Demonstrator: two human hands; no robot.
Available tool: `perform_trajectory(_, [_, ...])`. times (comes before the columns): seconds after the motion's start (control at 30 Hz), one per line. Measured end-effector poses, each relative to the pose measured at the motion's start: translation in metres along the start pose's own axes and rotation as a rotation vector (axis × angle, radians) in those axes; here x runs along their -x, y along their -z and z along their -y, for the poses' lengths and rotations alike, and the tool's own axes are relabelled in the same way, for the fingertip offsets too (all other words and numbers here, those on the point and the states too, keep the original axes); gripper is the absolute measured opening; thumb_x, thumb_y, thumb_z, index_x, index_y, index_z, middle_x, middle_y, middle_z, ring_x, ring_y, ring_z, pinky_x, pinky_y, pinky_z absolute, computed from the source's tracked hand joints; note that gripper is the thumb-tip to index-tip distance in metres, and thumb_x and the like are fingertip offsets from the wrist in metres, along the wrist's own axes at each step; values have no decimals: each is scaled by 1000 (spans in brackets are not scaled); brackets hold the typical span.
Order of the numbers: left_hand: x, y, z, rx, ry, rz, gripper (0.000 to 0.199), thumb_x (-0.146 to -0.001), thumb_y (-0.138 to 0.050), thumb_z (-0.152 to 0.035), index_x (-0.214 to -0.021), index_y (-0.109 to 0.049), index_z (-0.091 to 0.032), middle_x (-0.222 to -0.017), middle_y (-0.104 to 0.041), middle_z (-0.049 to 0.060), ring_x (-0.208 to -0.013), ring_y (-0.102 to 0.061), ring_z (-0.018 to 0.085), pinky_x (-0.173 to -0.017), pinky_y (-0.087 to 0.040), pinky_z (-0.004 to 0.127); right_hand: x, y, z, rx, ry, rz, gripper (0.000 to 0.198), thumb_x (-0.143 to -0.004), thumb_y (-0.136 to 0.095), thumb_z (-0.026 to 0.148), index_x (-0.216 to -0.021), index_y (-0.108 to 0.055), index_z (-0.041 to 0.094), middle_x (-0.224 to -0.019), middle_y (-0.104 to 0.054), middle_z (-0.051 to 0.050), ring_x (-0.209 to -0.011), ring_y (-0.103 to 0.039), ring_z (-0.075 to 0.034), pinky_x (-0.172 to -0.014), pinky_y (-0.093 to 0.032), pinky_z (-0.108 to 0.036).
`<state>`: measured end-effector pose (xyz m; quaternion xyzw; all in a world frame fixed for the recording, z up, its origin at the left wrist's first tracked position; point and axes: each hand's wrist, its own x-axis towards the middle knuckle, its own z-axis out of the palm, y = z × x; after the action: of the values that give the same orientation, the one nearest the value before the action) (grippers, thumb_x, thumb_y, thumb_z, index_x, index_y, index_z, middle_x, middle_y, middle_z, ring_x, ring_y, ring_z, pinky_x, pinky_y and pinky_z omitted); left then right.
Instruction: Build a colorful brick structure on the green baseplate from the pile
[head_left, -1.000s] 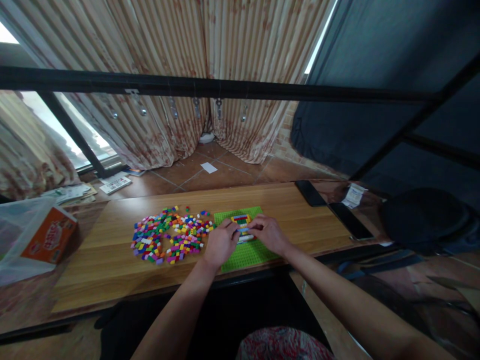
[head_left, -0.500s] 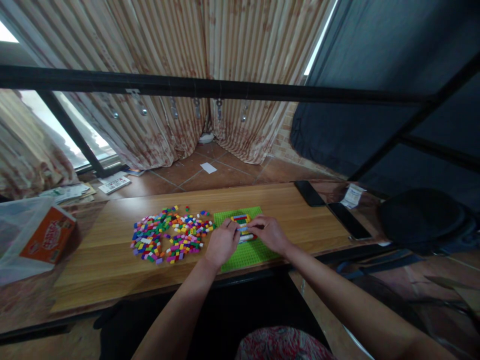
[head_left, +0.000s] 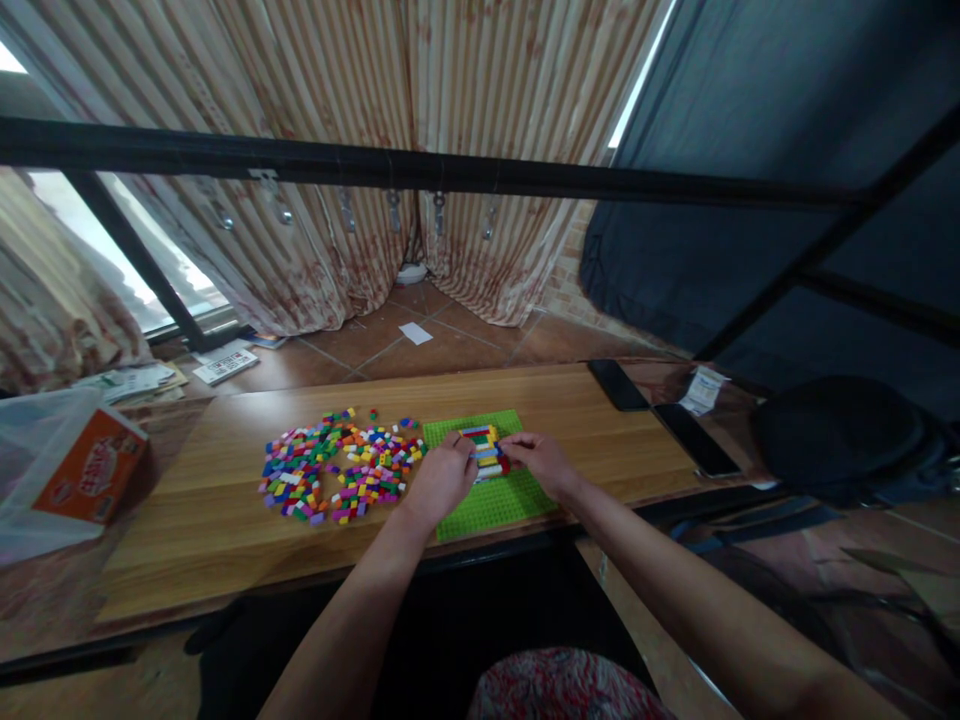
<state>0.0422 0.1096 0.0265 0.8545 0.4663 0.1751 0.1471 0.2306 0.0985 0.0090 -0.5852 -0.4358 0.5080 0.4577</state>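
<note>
A green studded baseplate (head_left: 491, 510) lies on the wooden table, bearing a small structure of toy bricks (head_left: 486, 452) in rows of red, yellow, white, blue and green. My left hand (head_left: 444, 474) curls its fingers against the structure's left side and covers that end. At the right end, the fingertips of my right hand (head_left: 546, 464) are pinched together close to a dark blue spot; what they hold is too small to make out. Left of the baseplate spreads a pile of loose toy bricks (head_left: 300, 470) in many colours.
Two black phones (head_left: 616, 385) lie at the table's (head_left: 195, 520) right end, near a white packet (head_left: 703, 390). A clear plastic bin (head_left: 37, 480) with an orange label stands at the left. A dark metal bar (head_left: 337, 168) crosses before the curtains.
My right hand has shifted slightly right, from over the middle of the brick structure to its right edge, uncovering more of the rows. My left hand stays at the left side.
</note>
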Motion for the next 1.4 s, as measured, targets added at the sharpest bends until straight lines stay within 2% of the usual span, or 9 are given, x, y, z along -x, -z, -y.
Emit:
perform_trajectory(0.1, [-1, -1, 1, -14, 2, 7, 15, -88, -44, -18, -90, -59, -16, -96, -61, 9, -79, -62, 18, -75, -49, 31, 2, -4, 3, -12, -54, 3, 35, -59, -75, 49, -71, -67, 17, -60, -61, 2, -56, -52, -10, -55, -41, -24])
perform_trajectory(0.27, [-1, -3, 4, -14, -11, -11, 15, -87, -44, -17, -91, -58, -16, -95, -61, 9, -79, -62, 19, -75, -49, 31, 3, -8, 11, 103, -104, -9, 28, -59, -76, 39, -70, -67, 16, -55, -59, 3, -52, -50, -9, -50, -38, -22])
perform_trajectory(0.47, [-2, -4, 6, 23, -13, -34, 12, -84, -48, -15, -89, -59, -16, -93, -61, 8, -78, -61, 18, -75, -48, 29, 3, -13, 15, 109, -202, -80, 18, -60, -76, 28, -69, -65, 16, -56, -61, 2, -53, -53, -10, -50, -40, -22])
perform_trajectory(0.63, [-1, -4, 9, 228, -6, -104, 13, -80, -51, -9, -78, -61, -16, -80, -60, 3, -69, -57, 13, -68, -44, 24, 5, -14, 16, 90, -191, -70, 15, -63, -74, 26, -69, -65, 16, -57, -62, 1, -54, -55, -10, -50, -41, -21])
perform_trajectory(0.73, [-2, -7, 11, 393, 70, -141, 13, -76, -54, -7, -70, -61, -16, -70, -58, 0, -63, -54, 10, -62, -40, 21, 7, -14, 16, 106, -161, -70, 17, -63, -74, 29, -69, -65, 16, -58, -62, 1, -54, -55, -10, -48, -40, -20])
perform_trajectory(0.9, [-2, -16, 15, 571, 212, -143, 7, -71, -57, -10, -70, -60, -16, -59, -55, -4, -55, -50, 9, -55, -36, 20, 8, -16, 18, 185, -124, -90, 20, -64, -74, 33, -71, -65, 16, -60, -61, 1, -54, -54, -10, -46, -39, -19])
perform_trajectory(1.07, [-4, -18, 19, 734, 263, -149, 3, -72, -58, -18, -71, -60, -16, -59, -58, -3, -56, -53, 10, -55, -38, 21, 7, -17, 17, 263, -95, -116, 20, -63, -73, 34, -69, -65, 16, -60, -61, 1, -52, -51, -10, -44, -38, -20])
perform_trajectory(1.17, [-6, -21, 20, 772, 298, -182, 7, -73, -58, -20, -68, -60, -16, -61, -60, -2, -58, -55, 11, -57, -40, 22, 5, -18, 15, 302, -86, -137, 22, -63, -72, 36, -69, -65, 16, -60, -60, 1, -53, -51, -10, -45, -37, -21])
perform_trajectory(1.4, [-9, -23, 15, 808, 418, -213, 1, -67, -60, -15, -66, -60, -15, -62, -62, -2, -58, -57, 11, -58, -42, 22, 2, -17, 10, 369, -48, -126, 24, -65, -71, 40, -69, -66, 17, -60, -61, 0, -53, -51, -11, -50, -39, -23])
